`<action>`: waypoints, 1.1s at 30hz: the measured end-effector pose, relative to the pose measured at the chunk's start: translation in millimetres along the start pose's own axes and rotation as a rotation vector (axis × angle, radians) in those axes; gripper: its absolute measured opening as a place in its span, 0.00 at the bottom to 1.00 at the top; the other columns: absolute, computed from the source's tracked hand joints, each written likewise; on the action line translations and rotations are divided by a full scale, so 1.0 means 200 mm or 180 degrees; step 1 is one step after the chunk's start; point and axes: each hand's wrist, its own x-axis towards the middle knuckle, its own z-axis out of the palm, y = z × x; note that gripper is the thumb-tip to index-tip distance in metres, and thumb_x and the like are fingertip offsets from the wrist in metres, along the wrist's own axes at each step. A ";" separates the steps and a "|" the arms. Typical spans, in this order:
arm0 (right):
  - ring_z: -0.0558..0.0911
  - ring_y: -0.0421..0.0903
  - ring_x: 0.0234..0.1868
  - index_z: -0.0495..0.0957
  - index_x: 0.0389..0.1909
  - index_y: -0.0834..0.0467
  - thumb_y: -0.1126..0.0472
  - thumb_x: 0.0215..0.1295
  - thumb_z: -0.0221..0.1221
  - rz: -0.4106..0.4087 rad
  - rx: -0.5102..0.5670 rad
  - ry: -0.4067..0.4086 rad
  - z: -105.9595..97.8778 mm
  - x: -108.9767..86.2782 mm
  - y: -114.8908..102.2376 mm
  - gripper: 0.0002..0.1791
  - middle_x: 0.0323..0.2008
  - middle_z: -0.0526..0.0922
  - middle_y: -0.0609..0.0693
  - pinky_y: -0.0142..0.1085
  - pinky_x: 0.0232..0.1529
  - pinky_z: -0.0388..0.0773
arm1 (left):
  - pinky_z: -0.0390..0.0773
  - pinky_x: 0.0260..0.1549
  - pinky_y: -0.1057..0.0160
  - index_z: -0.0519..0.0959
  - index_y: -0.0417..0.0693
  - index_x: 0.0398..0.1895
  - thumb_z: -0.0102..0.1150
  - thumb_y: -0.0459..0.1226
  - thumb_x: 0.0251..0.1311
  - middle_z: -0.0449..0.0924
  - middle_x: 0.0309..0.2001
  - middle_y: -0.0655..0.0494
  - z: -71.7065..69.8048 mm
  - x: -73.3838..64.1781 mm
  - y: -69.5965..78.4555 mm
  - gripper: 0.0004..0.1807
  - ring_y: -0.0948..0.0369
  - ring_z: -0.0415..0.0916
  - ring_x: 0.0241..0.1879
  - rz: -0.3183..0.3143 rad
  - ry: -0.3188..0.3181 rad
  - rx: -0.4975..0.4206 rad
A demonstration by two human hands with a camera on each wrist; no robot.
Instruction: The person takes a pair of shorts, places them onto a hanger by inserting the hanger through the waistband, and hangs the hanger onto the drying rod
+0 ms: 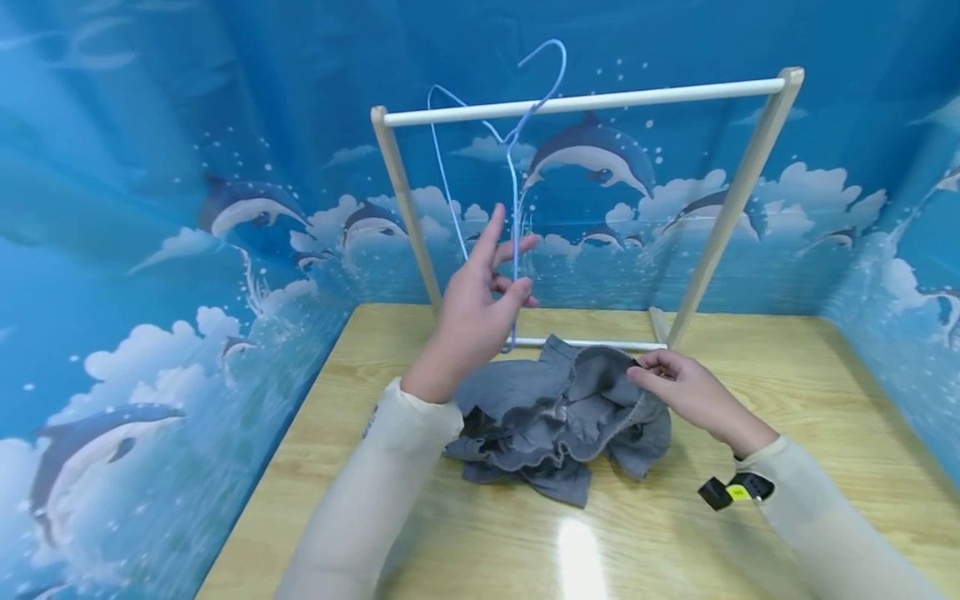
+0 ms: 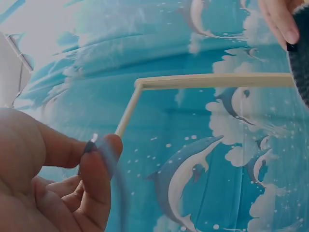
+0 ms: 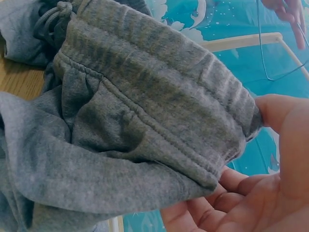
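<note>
A light-blue wire hanger [image 1: 515,192] is pinched between thumb and fingers of my left hand [image 1: 480,304], raised in front of the rack. Its hook shows above the rack's top rail in the head view. In the left wrist view the wire [image 2: 120,193] is blurred at the fingertips. Crumpled grey pants [image 1: 517,392] lie on the table, part of the waistband lifted. My right hand [image 1: 693,396] pinches the edge of that elastic waistband [image 3: 159,82], thumb on one side and fingers beneath. A drawstring [image 3: 50,21] hangs in loops at the waistband's far end.
A wooden rack [image 1: 720,217] with a white top rail [image 1: 637,102] and a low white bar [image 1: 622,343] stands at the back of the wood-grain table [image 1: 750,542]. Blue dolphin-print sheeting [image 1: 225,292] encloses the table's back and sides.
</note>
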 end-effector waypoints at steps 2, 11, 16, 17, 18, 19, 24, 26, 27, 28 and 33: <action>0.77 0.48 0.43 0.74 0.59 0.65 0.44 0.79 0.55 0.0006 0.0000 -0.0004 0.00 0.00 0.01 0.27 0.49 0.80 0.59 0.41 0.40 0.77 | 0.82 0.30 0.62 0.49 0.67 0.84 0.53 0.30 0.76 0.72 0.72 0.65 -0.04 -0.04 -0.01 0.41 0.57 0.85 0.35 0.0007 0.0088 -0.0012; 0.77 0.49 0.44 0.73 0.61 0.67 0.44 0.79 0.54 0.0066 0.0038 -0.0022 -0.01 -0.01 0.01 0.29 0.51 0.80 0.61 0.42 0.41 0.77 | 0.81 0.27 0.64 0.63 0.62 0.79 0.47 0.32 0.80 0.76 0.68 0.63 -0.23 -0.17 -0.08 0.29 0.59 0.82 0.30 0.0188 0.0463 0.0315; 0.76 0.48 0.41 0.73 0.60 0.66 0.44 0.79 0.54 0.0084 0.0004 0.0000 -0.01 -0.01 0.01 0.28 0.47 0.79 0.59 0.41 0.38 0.76 | 0.76 0.23 0.70 0.69 0.53 0.76 0.45 0.31 0.80 0.83 0.62 0.55 -0.34 -0.21 -0.13 0.25 0.63 0.75 0.22 0.0546 0.0839 0.1033; 0.76 0.48 0.40 0.73 0.59 0.66 0.44 0.79 0.54 0.0090 -0.0007 0.0007 -0.01 -0.01 0.01 0.28 0.47 0.79 0.59 0.41 0.37 0.76 | 0.72 0.22 0.71 0.71 0.51 0.75 0.46 0.30 0.80 0.85 0.58 0.53 -0.35 -0.22 -0.15 0.24 0.63 0.71 0.20 0.0679 0.0949 0.1176; 0.75 0.48 0.40 0.73 0.59 0.65 0.43 0.79 0.54 0.0093 -0.0016 0.0013 -0.01 -0.01 0.01 0.27 0.46 0.79 0.58 0.40 0.36 0.75 | 0.69 0.21 0.72 0.73 0.49 0.73 0.47 0.30 0.79 0.87 0.55 0.50 -0.37 -0.22 -0.17 0.23 0.63 0.68 0.18 0.0816 0.1065 0.1295; 0.75 0.49 0.39 0.73 0.58 0.65 0.43 0.79 0.54 0.0086 -0.0014 0.0016 -0.01 -0.01 0.02 0.27 0.46 0.79 0.58 0.40 0.36 0.75 | 0.65 0.19 0.72 0.75 0.49 0.71 0.48 0.30 0.79 0.88 0.51 0.49 -0.38 -0.23 -0.19 0.22 0.64 0.65 0.17 0.0919 0.1185 0.1378; 0.75 0.49 0.39 0.73 0.59 0.65 0.43 0.79 0.54 0.0068 -0.0024 0.0021 -0.01 0.00 0.02 0.27 0.46 0.79 0.58 0.40 0.36 0.75 | 0.58 0.18 0.72 0.83 0.45 0.63 0.53 0.28 0.75 0.88 0.37 0.47 -0.47 -0.27 -0.26 0.19 0.65 0.59 0.17 0.1236 0.1594 0.1513; 0.75 0.48 0.39 0.73 0.59 0.65 0.43 0.80 0.53 0.0069 -0.0038 0.0019 -0.01 0.00 0.02 0.28 0.46 0.79 0.58 0.40 0.35 0.74 | 0.57 0.19 0.72 0.84 0.44 0.61 0.53 0.26 0.73 0.88 0.36 0.46 -0.49 -0.29 -0.28 0.18 0.65 0.59 0.18 0.1320 0.1606 0.1508; 0.74 0.48 0.37 0.73 0.59 0.64 0.43 0.80 0.53 0.0070 -0.0029 0.0014 -0.02 0.00 0.02 0.27 0.45 0.78 0.58 0.40 0.34 0.74 | 0.57 0.19 0.71 0.85 0.43 0.60 0.53 0.26 0.72 0.88 0.35 0.45 -0.51 -0.30 -0.29 0.18 0.65 0.59 0.18 0.1401 0.1598 0.1519; 0.74 0.48 0.36 0.73 0.60 0.64 0.43 0.80 0.53 0.0072 -0.0016 0.0008 -0.02 0.00 0.02 0.27 0.45 0.78 0.57 0.40 0.33 0.73 | 0.57 0.20 0.71 0.85 0.41 0.59 0.53 0.25 0.72 0.88 0.35 0.44 -0.52 -0.31 -0.30 0.18 0.64 0.60 0.18 0.1512 0.1596 0.1499; 0.71 0.47 0.34 0.72 0.61 0.64 0.44 0.81 0.51 0.0095 0.0172 -0.0058 -0.03 0.00 0.03 0.27 0.41 0.74 0.54 0.40 0.31 0.73 | 0.64 0.25 0.68 0.85 0.35 0.56 0.51 0.22 0.69 0.87 0.34 0.41 -0.56 -0.37 -0.38 0.18 0.54 0.74 0.22 0.2004 0.1534 0.1507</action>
